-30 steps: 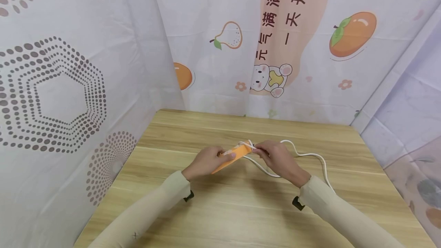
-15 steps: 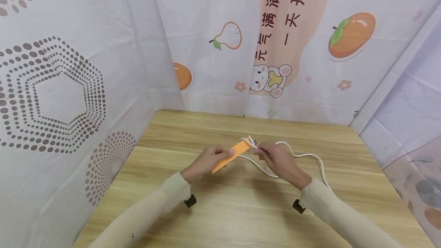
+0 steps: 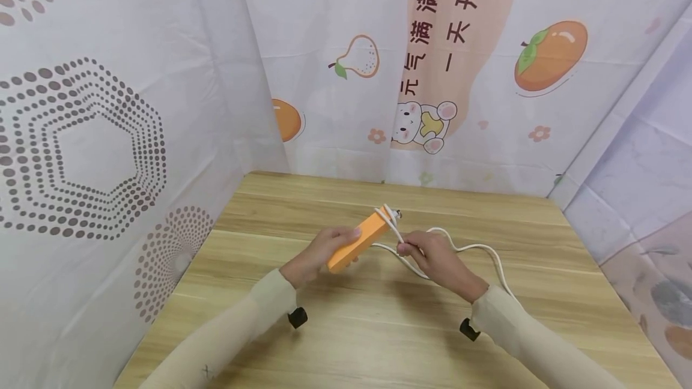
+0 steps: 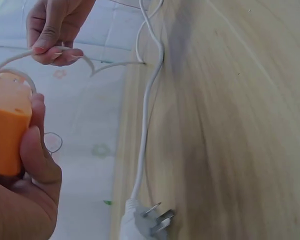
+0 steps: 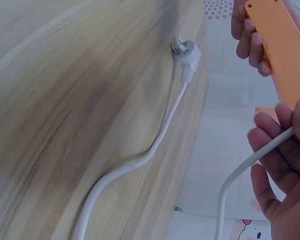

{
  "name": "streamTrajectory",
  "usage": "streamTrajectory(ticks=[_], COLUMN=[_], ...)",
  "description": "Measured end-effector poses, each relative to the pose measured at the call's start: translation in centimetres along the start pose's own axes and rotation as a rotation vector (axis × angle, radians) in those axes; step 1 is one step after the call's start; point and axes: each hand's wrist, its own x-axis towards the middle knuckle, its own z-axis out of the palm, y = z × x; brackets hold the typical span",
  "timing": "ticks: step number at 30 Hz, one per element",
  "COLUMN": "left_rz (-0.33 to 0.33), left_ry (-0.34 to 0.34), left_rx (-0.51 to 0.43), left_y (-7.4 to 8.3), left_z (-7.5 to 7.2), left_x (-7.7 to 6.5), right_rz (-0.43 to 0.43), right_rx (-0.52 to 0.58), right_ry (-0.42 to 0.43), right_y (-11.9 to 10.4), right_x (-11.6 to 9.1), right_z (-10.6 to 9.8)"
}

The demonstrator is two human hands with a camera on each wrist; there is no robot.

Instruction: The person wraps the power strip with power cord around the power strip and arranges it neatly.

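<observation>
My left hand (image 3: 320,252) holds an orange power strip (image 3: 363,241) above the table, thumb on its top side. The white cord (image 3: 493,252) passes over the strip's far end. My right hand (image 3: 439,258) pinches the cord a little to the right of the strip; the right wrist view shows it between thumb and fingers. Beyond the strip's far end, the prongs of the plug (image 3: 397,214) show. In the right wrist view the white plug (image 5: 188,54) has its metal prongs pointing away from the cord. The strip's socket side is hidden in the head view.
A wood-grain table (image 3: 373,341) lies beneath both hands. Loose cord curves across its right part and passes behind the right forearm. Printed curtains (image 3: 335,131) stand along the back and both sides. A small black device (image 3: 297,317) sits at the left wrist.
The strip has turned in my left hand, so plain orange sides show more. Its far end has risen slightly. My right hand has moved a little down, and the plug's prongs have come into sight.
</observation>
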Motion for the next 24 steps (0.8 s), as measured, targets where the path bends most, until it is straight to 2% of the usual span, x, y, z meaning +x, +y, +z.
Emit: streamTrajectory(ticks=[11,16,21,24], left_rz=[0.038,0.077,0.130,0.161], left_ry=[-0.099,-0.166,-0.298,-0.385], left_rx=[-0.051,-0.055,0.045,0.160], left_y=[-0.4,-0.2,0.2,0.8], left_z=[0.0,-0.1,-0.3,-0.5], left_x=[-0.2,-0.6,-1.0,-1.0], right_rz=[-0.071,-0.104,-0.105,-0.169], right_rx=[-0.011,0.009,-0.031,-0.062], right_ry=[0.031,-0.002,-0.109,-0.144], right_y=[0.3,0.5,0.4,0.5], right_x=[-0.1,-0.2,-0.3,-0.5], right_z=[0.1,0.3,-0.1,-0.3])
